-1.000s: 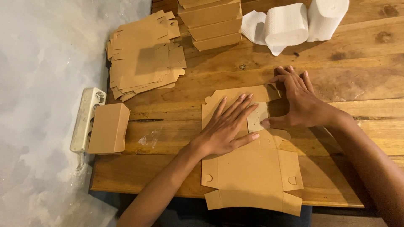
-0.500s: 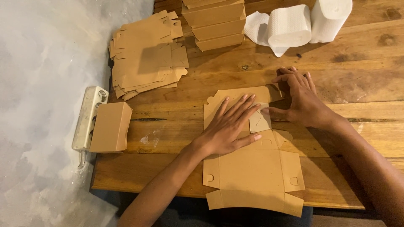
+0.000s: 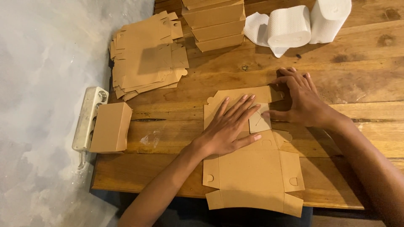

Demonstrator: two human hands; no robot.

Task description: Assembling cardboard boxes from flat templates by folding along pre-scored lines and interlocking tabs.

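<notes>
A flat brown cardboard box blank (image 3: 252, 172) lies on the wooden table (image 3: 362, 75), its near flaps hanging over the front edge. My left hand (image 3: 229, 126) presses flat on the blank's upper half, fingers spread. My right hand (image 3: 301, 101) sits at the blank's right upper side, fingertips pushing a small side flap (image 3: 259, 123) folded inward next to my left fingers. Neither hand grips anything; both press on the cardboard.
A loose pile of flat brown blanks (image 3: 147, 56) lies at the back left. Stacked folded boxes (image 3: 214, 23) stand at the back centre. White paper towel rolls (image 3: 309, 23) sit at the back right. One folded box (image 3: 110, 127) rests beside a white power strip (image 3: 87, 119) at the left edge.
Both hands stay pressed on the blank; my right hand's fingers have shifted slightly along the side flap. The view has drifted a little.
</notes>
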